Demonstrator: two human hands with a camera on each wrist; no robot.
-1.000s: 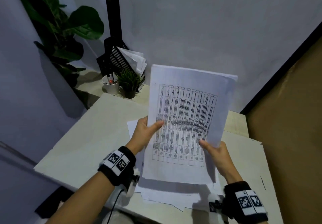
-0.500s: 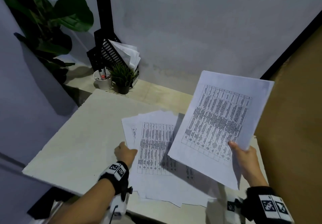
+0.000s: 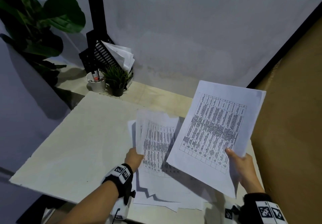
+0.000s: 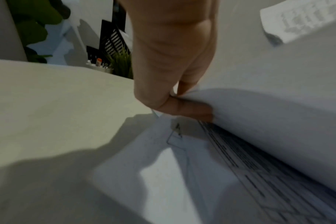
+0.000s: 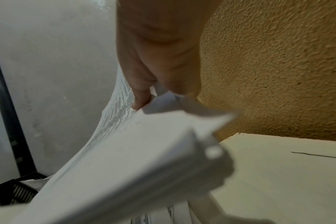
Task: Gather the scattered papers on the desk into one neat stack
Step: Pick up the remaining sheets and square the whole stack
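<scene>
My right hand (image 3: 238,161) grips a bundle of printed sheets (image 3: 216,133) by its lower edge and holds it tilted in the air at the right; the right wrist view shows my thumb and fingers pinching that bundle (image 5: 125,151). On the desk, my left hand (image 3: 134,155) pinches the left edge of a few sheets (image 3: 156,136) and lifts them off the loose pile (image 3: 165,194). In the left wrist view my fingers (image 4: 175,109) are curled under the raised sheets (image 4: 269,121), with more printed paper (image 4: 240,166) flat beneath.
At the back left of the pale desk (image 3: 78,145) stand a black file rack with papers (image 3: 106,56), a white pen cup (image 3: 95,83) and a small potted plant (image 3: 117,82). A big leafy plant (image 3: 38,23) is far left. A tan wall (image 3: 296,119) bounds the right.
My left hand let go of the held bundle, dropped to the desk pile and took hold of some sheets there. My right hand carried the bundle out to the right.
</scene>
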